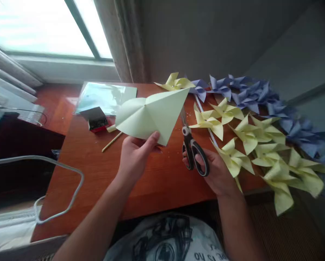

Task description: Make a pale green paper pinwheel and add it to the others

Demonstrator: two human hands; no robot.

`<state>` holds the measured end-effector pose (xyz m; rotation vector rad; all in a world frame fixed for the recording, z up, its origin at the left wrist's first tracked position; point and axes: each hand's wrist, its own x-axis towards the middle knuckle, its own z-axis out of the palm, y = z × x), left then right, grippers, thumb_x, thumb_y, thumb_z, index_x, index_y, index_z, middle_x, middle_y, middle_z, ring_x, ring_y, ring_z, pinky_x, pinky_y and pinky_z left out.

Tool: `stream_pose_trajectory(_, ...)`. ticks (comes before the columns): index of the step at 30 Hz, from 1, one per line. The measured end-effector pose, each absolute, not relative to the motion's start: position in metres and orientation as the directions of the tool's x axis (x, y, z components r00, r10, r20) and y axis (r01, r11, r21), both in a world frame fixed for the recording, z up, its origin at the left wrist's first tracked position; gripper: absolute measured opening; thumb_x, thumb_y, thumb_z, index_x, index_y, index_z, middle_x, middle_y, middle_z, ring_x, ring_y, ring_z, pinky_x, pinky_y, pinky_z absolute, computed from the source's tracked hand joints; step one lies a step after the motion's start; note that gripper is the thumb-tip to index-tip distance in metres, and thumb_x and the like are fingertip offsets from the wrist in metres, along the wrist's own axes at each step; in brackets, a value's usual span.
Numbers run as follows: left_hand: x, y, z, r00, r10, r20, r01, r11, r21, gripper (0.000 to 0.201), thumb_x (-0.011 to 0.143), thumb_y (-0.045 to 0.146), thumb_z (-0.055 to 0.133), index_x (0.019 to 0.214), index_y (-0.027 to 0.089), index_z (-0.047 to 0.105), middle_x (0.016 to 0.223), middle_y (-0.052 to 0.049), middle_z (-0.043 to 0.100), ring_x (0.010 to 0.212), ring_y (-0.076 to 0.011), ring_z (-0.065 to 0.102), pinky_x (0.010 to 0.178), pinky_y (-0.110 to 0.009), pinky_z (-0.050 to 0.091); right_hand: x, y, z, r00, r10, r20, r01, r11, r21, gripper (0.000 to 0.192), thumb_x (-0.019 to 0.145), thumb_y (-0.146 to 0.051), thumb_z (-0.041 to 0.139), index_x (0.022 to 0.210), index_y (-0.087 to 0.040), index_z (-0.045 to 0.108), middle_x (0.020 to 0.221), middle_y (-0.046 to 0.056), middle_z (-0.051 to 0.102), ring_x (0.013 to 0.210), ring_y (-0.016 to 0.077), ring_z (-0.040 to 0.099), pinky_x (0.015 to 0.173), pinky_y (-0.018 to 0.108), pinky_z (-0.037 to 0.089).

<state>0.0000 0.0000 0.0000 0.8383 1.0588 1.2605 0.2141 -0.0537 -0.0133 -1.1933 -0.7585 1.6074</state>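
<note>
My left hand (136, 154) pinches the lower edge of a pale yellow sheet of paper (151, 116), thumb on top and fingers beneath. Crease lines cross the sheet and meet near its middle. In my right hand (217, 170) is a pair of scissors (191, 145) with black and white handles; my fingers pass through the loops. The blades point away from me, just right of the paper, and their tips are partly hidden by its right corner. Close to my right hand lies a yellow paper pinwheel (233, 157).
More yellow pinwheels (268, 132) and a row of purple pinwheels (249, 92) cover the table's right side. At the back left are a clear packet of paper (105, 96), a small open red box (98, 124) and a thin stick (112, 141). A white cable (81, 181) crosses the wooden table's left edge.
</note>
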Motion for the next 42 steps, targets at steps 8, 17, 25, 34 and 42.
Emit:
stream_pose_trajectory(8,-0.001,0.002,-0.002,-0.043,0.994,-0.105,-0.259,0.09,0.962,0.022,0.085,0.033,0.078,0.077,0.013,0.073,0.065,-0.004,0.071,0.056,-0.0138,0.065,0.052,-0.023,0.051,0.196,-0.074,-0.022,-0.316,0.9,-0.299,-0.591,-0.434,-0.681,0.045,0.081,-0.064,0.072,0.098,-0.023,0.07,0.088,0.007,0.064,0.079,0.0214,0.062,0.07,0.033,0.057)
stream_pose_trajectory(17,0.0,0.002,-0.002,-0.028,0.995,-0.098,-0.201,0.09,0.975,0.023,0.085,0.032,0.076,0.073,0.013,0.072,0.064,-0.004,0.072,0.058,-0.0141,0.064,0.055,-0.023,0.05,0.208,-0.084,-0.023,-0.271,0.937,-0.222,-0.578,-0.343,-0.741,0.035,0.085,-0.049,0.072,0.109,-0.025,0.063,0.084,0.003,0.056,0.074,0.0191,0.06,0.068,0.033,0.055)
stream_pose_trajectory(25,0.004,-0.001,0.009,0.006,0.991,-0.134,-0.144,0.133,0.981,0.028,0.083,0.034,0.078,0.068,0.011,0.073,0.059,-0.005,0.072,0.049,-0.0116,0.061,0.048,-0.02,0.048,0.196,-0.084,-0.009,-0.157,0.957,-0.244,-0.271,-0.279,-0.921,0.024,0.087,-0.043,0.072,0.091,-0.02,0.066,0.084,0.005,0.066,0.075,0.0192,0.064,0.072,0.034,0.05)
stream_pose_trajectory(34,0.001,0.002,-0.003,0.09,0.975,-0.203,-0.288,0.22,0.932,0.019,0.083,0.029,0.078,0.075,0.013,0.072,0.064,-0.002,0.07,0.055,-0.0106,0.061,0.053,-0.02,0.048,0.196,-0.083,-0.017,-0.035,0.963,-0.267,-0.214,-0.268,-0.939,0.036,0.084,-0.052,0.075,0.091,-0.02,0.06,0.077,-0.001,0.058,0.063,0.0126,0.054,0.061,0.028,0.042)
stream_pose_trajectory(42,0.002,0.003,0.0,0.107,0.967,-0.23,-0.435,0.253,0.864,0.01,0.08,0.021,0.078,0.082,0.012,0.073,0.073,-0.002,0.072,0.062,-0.0099,0.062,0.06,-0.019,0.05,0.19,-0.085,-0.015,-0.079,0.955,-0.285,-0.176,-0.295,-0.939,0.047,0.081,-0.063,0.073,0.094,-0.02,0.06,0.081,0.002,0.059,0.067,0.0136,0.055,0.064,0.028,0.045)
